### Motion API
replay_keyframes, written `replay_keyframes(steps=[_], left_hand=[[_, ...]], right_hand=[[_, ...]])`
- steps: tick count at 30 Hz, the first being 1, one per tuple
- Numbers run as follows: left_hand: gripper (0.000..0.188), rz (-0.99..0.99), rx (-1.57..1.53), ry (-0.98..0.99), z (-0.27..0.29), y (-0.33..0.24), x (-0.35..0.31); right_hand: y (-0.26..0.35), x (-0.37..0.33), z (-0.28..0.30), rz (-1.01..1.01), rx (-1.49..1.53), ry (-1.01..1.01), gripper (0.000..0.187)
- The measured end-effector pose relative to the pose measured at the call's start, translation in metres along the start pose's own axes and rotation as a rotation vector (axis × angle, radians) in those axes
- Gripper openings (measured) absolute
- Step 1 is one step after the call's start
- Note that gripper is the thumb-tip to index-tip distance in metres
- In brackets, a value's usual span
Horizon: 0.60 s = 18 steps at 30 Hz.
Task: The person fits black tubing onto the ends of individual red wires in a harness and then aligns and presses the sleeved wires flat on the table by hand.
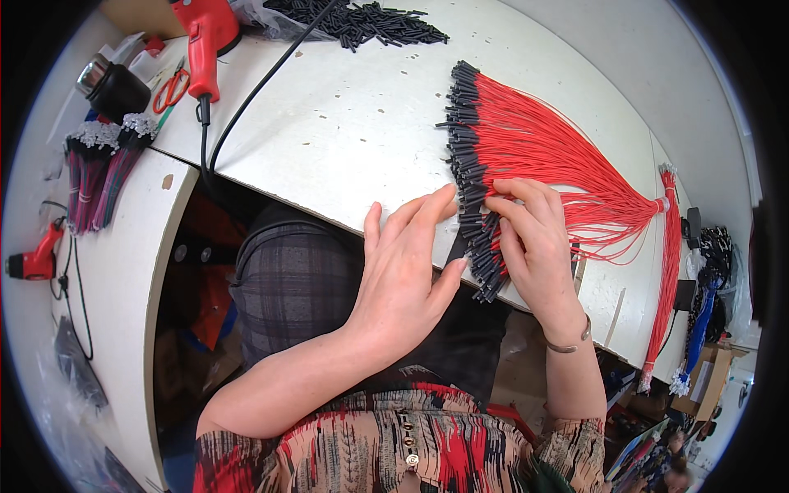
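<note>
A large fan of red wires (542,148) lies on the white table, its free ends covered by black tubing sleeves (465,156) in a long row. The wires draw together at a tie (660,205) on the right. My left hand (403,267) is at the near left side of the row, fingers stretched out and thumb apart, fingertips close to the sleeve ends. My right hand (534,238) rests over the near part of the fan. Its fingers are bent together at the wires just behind the sleeves; exactly which wire they pinch is partly hidden.
Loose black tube pieces (370,25) lie heaped at the back. A red heat gun (205,49) with its black cable stands at the back left, near orange scissors (171,90) and a black flask (115,89). Another red wire bundle (670,271) lies at the right.
</note>
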State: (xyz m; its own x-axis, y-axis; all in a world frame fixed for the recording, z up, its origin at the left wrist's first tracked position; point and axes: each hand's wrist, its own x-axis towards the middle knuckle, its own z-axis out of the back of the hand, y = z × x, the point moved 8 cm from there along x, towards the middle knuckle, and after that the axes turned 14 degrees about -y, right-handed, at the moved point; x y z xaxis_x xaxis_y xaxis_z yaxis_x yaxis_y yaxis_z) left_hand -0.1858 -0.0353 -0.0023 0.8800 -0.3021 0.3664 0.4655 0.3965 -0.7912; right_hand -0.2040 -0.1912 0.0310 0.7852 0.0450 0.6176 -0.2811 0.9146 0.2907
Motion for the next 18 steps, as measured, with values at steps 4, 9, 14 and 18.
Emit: replay_keyframes(steps=[4,9,14,18], left_hand=[[0.076,0.0,0.006,0.002,0.0001,-0.0001,-0.0005],[0.076,-0.014,0.008,0.004,0.0004,-0.0008,-0.0009],[0.076,-0.014,0.006,0.009,-0.0002,-0.0004,-0.0012],[0.076,-0.024,0.01,0.004,-0.0005,-0.0011,-0.0013]], right_hand=[[0.0003,-0.0003,0.0003,-0.013,0.002,-0.002,0.025],[0.0014,0.0003,0.0013,-0.013,0.009,0.004,0.022],[0.0008,-0.0003,0.0006,-0.01,0.01,0.008,0.019],[0.001,-0.0001,0.0008,-0.004,0.006,0.006,0.018]])
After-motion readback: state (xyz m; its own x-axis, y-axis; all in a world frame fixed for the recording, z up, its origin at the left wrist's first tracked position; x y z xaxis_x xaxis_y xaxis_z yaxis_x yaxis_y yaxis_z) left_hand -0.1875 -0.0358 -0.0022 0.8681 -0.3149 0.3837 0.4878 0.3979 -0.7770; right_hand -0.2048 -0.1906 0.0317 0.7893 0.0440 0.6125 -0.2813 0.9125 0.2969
